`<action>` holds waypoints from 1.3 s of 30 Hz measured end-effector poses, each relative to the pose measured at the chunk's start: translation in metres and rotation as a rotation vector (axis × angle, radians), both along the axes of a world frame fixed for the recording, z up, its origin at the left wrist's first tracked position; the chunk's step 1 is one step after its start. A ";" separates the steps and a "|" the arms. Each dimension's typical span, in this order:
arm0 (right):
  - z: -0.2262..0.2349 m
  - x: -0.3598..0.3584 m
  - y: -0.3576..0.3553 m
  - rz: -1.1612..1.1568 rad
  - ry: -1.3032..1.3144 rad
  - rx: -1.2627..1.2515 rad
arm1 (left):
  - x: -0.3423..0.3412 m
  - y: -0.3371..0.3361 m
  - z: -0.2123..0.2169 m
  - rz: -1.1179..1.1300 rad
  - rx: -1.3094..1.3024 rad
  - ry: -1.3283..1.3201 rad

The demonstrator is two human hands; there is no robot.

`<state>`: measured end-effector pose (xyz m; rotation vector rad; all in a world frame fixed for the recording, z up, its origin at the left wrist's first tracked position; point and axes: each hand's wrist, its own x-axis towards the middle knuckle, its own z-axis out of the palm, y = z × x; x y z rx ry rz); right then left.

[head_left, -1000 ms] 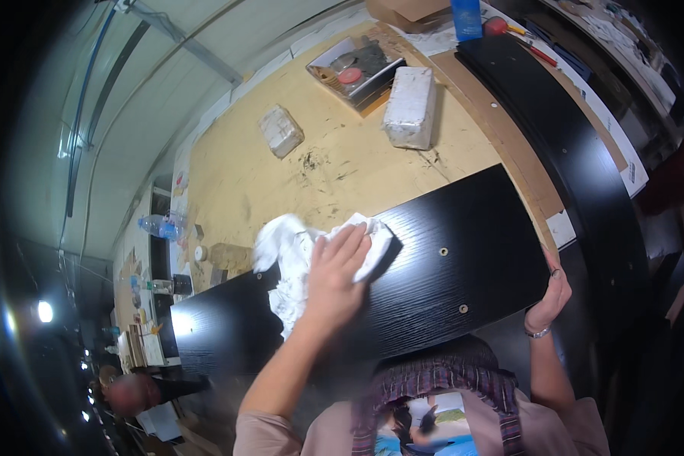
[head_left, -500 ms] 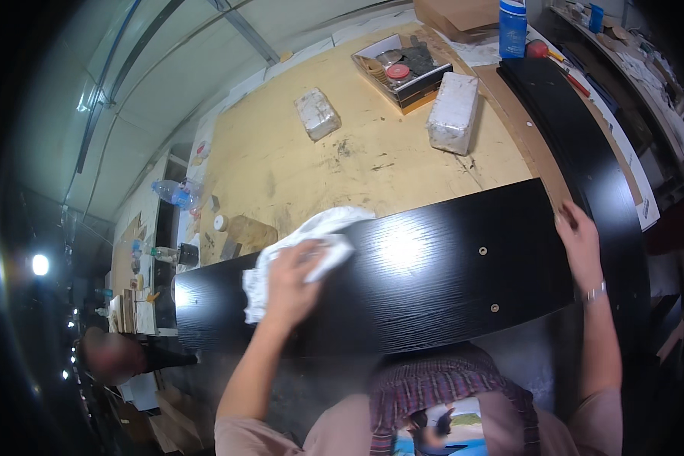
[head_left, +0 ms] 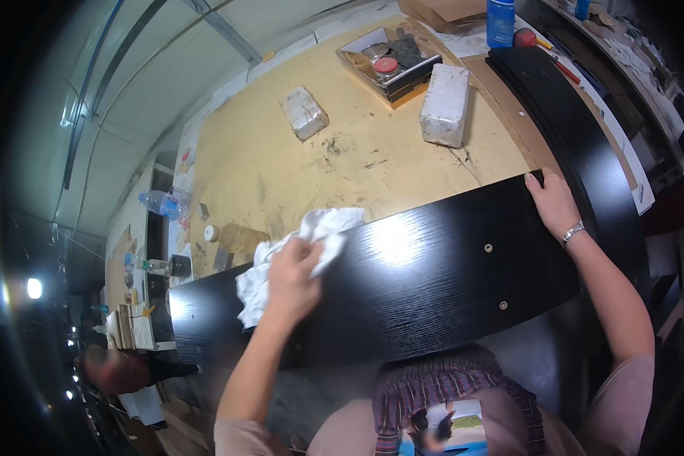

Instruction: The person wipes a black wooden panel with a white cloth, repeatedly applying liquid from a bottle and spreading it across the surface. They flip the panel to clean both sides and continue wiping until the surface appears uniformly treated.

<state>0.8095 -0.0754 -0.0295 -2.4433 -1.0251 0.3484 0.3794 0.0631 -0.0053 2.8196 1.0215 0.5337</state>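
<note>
A long black board [head_left: 433, 296] with a wood-grain sheen lies across the near side of the table, in front of me. My left hand [head_left: 295, 283] is closed on a crumpled white cloth [head_left: 333, 224], which rests on the board left of its middle and laps over the far edge. At the board's far right corner, my right hand [head_left: 556, 204] grips the edge, fingers bent over it. Two small round metal fittings [head_left: 489, 248] sit in the board's surface near the right end.
Two wrapped blocks [head_left: 304, 112] [head_left: 444, 105] stand on the stained yellowish tabletop [head_left: 372, 182]. Behind them is an open box [head_left: 395, 85] of small items. More black boards [head_left: 577, 129] lie at the right, near a blue bottle [head_left: 501, 24]. Another person [head_left: 114, 371] is at the far left.
My right hand has shifted along the board's right end to its far corner and now grips the edge. The left hand and cloth have moved only slightly. The whole view has shifted a little.
</note>
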 end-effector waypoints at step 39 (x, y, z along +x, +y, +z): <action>0.004 -0.003 0.003 0.039 -0.001 0.004 | 0.177 -0.165 -0.007 -0.947 -0.155 -0.031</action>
